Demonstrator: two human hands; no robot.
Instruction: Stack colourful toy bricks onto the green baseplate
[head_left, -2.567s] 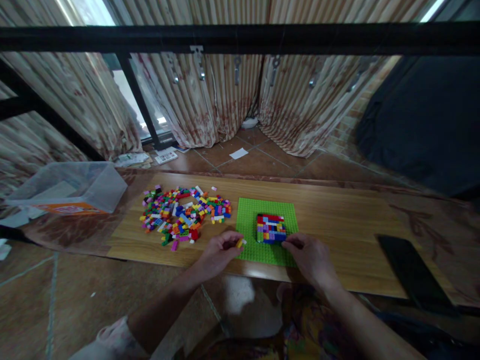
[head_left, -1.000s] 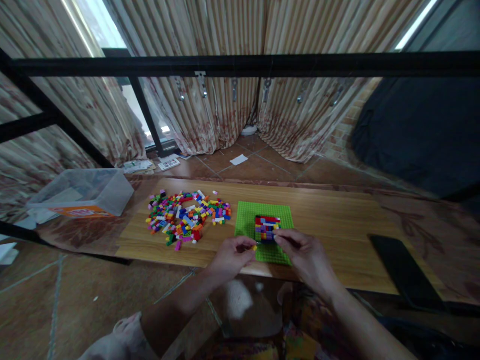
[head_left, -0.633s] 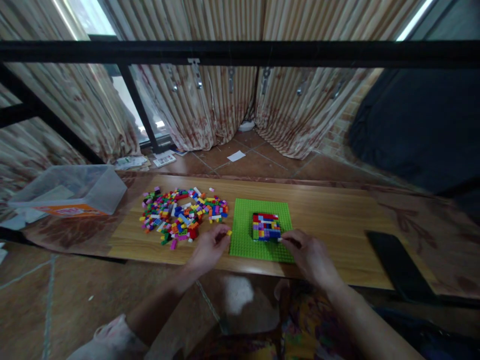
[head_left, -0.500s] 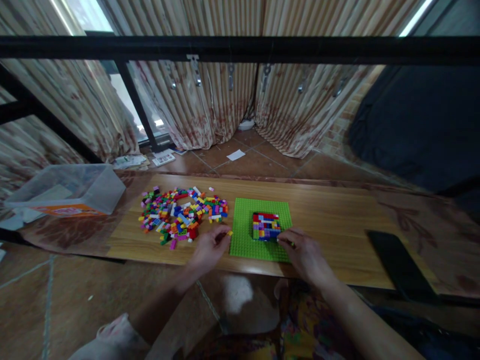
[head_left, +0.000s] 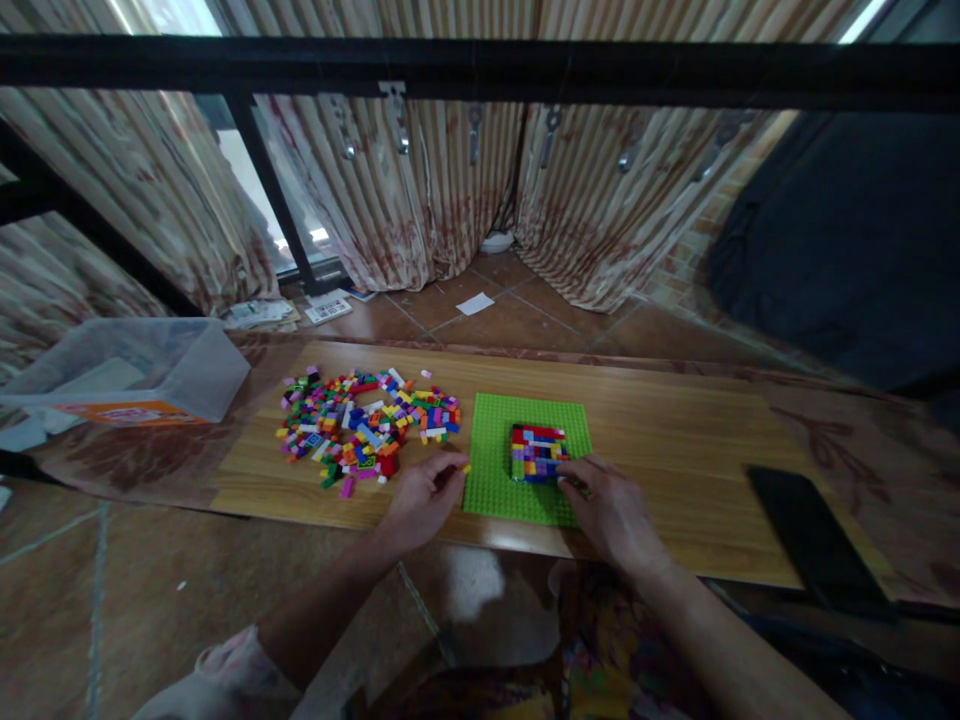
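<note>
On a green baseplate (head_left: 491,490) stands a block of many-coloured toy bricks (head_left: 538,453). My left hand (head_left: 426,497) is closed in a pinch on a small yellow brick (head_left: 466,469), just off the plate's left edge. My right hand (head_left: 611,505) is at the front right corner of the brick block, thumb and forefinger close together against it. Whether a loose piece sits between those fingertips is hidden. Left of the plate spreads a pile of loose bricks (head_left: 367,430) in many colours.
A wooden board (head_left: 667,430) carries the bricks and plate. At the far left stands a clear plastic box (head_left: 214,372) with an orange label. A dark flat phone-like slab (head_left: 814,535) lies at the right end. Beyond the board are striped curtains (head_left: 420,200) and a black rail (head_left: 480,70).
The view has shifted slightly, so the scene sits a little differently in the picture. Both hands keep nearly the same places, the left still pinching the yellow brick.
</note>
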